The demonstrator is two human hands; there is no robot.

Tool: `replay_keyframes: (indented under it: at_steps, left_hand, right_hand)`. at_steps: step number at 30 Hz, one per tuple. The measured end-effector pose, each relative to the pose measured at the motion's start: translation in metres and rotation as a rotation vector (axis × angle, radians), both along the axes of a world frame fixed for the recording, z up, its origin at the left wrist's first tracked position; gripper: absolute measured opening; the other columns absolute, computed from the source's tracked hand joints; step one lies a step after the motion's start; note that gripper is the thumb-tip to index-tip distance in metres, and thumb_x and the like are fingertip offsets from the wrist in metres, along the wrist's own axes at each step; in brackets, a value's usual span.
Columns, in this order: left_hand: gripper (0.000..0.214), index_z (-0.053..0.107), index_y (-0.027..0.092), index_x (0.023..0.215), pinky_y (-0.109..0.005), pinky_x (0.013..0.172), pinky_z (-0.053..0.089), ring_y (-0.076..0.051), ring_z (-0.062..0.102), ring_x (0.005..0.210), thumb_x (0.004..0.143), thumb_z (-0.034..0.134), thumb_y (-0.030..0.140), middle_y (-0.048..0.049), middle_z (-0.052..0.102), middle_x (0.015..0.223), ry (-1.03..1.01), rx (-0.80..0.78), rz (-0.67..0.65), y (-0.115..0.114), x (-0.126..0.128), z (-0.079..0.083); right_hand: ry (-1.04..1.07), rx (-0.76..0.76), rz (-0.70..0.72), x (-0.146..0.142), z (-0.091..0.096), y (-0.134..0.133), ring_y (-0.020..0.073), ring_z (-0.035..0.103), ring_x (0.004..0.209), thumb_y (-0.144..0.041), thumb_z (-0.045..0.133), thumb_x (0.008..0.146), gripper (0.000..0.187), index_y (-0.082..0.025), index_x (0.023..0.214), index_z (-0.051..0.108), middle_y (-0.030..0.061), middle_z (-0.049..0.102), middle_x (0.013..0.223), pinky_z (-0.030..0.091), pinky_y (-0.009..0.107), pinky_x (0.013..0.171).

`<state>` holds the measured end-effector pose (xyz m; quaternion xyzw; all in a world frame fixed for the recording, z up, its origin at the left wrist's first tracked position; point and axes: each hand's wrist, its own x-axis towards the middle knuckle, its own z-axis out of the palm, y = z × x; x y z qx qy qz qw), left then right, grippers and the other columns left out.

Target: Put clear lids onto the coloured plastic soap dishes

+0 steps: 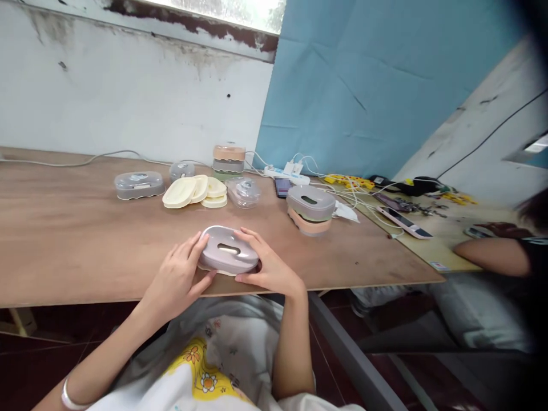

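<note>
In the head view, your left hand (pixel 185 269) and right hand (pixel 269 261) grip the grey oval case (pixel 228 251) by its opposite ends, over the near edge of the worktop (pixel 85 245); whether its underside rests on the wood is hard to tell. Beyond that case you have overlapping cream oval pieces (pixel 178 193) and clear covers (pixel 244 192). To its right stands a grey-and-orange stack (pixel 311 206); farther back on its left, a lidded grey box (pixel 139 185).
</note>
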<state>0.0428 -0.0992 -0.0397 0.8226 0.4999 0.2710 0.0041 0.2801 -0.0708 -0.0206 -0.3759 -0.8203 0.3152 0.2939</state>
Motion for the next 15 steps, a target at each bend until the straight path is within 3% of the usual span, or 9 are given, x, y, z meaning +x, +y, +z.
replay_keyframes:
  at_steps: [3,5,7,9,12,15]
  left_hand:
    - [0.052,0.034,0.02,0.138,-0.049,0.101,0.042,-0.032,0.043,0.131,0.092,0.04,0.043,-0.0163,0.038,0.147,-0.035,-0.023,-0.021,0.002,-0.003,-0.002]
    - [0.049,0.039,0.019,0.133,-0.051,0.1,0.042,-0.034,0.043,0.13,0.092,0.04,0.045,-0.0172,0.037,0.147,-0.031,-0.034,-0.023,0.001,-0.006,-0.003]
    - [0.048,0.043,0.018,0.129,-0.053,0.101,0.041,-0.035,0.044,0.129,0.091,0.041,0.048,-0.0182,0.037,0.147,-0.022,-0.056,-0.031,0.001,-0.007,-0.002]
    - [0.048,0.045,0.018,0.128,-0.053,0.101,0.041,-0.035,0.044,0.128,0.09,0.042,0.048,-0.0183,0.037,0.148,-0.018,-0.078,-0.033,0.001,-0.007,-0.002]
    - [0.047,0.045,0.019,0.128,-0.053,0.1,0.042,-0.036,0.045,0.127,0.088,0.045,0.044,-0.0175,0.039,0.146,-0.018,-0.098,-0.035,0.001,-0.007,0.0]
    - [0.046,0.045,0.021,0.129,-0.053,0.1,0.041,-0.035,0.047,0.126,0.086,0.047,0.04,-0.0165,0.044,0.141,-0.026,-0.102,-0.054,0.001,-0.006,0.002]
  right_hand:
    - [0.036,0.037,0.001,-0.002,0.013,0.001,0.0245,0.026,0.143,-0.045,0.076,0.073,0.092,-0.028,0.148,0.024,0.0082,0.029,0.153,0.024,0.043,0.117]
    - [0.034,0.138,-0.079,-0.007,0.032,0.014,0.0233,0.03,0.141,-0.048,0.065,0.082,0.077,-0.028,0.146,0.028,0.0072,0.034,0.151,0.025,0.041,0.117]
    - [-0.036,0.273,-0.195,-0.014,0.051,0.041,0.0245,0.034,0.138,-0.046,0.056,0.088,0.062,-0.026,0.142,0.034,0.0084,0.041,0.146,0.026,0.043,0.115]
    - [-0.198,0.324,-0.342,-0.021,0.064,0.08,0.0317,0.035,0.136,-0.044,0.056,0.088,0.062,-0.024,0.142,0.034,0.0126,0.038,0.146,0.028,0.052,0.111]
    - [-0.412,0.263,-0.554,-0.027,0.059,0.139,0.0447,0.027,0.136,-0.051,0.062,0.081,0.078,-0.027,0.146,0.027,0.018,0.022,0.153,0.023,0.067,0.104]
    - [-0.386,0.168,-0.62,-0.027,0.037,0.173,0.0411,0.036,0.132,-0.059,0.056,0.081,0.072,-0.027,0.141,0.032,0.0178,0.034,0.147,0.026,0.063,0.103]
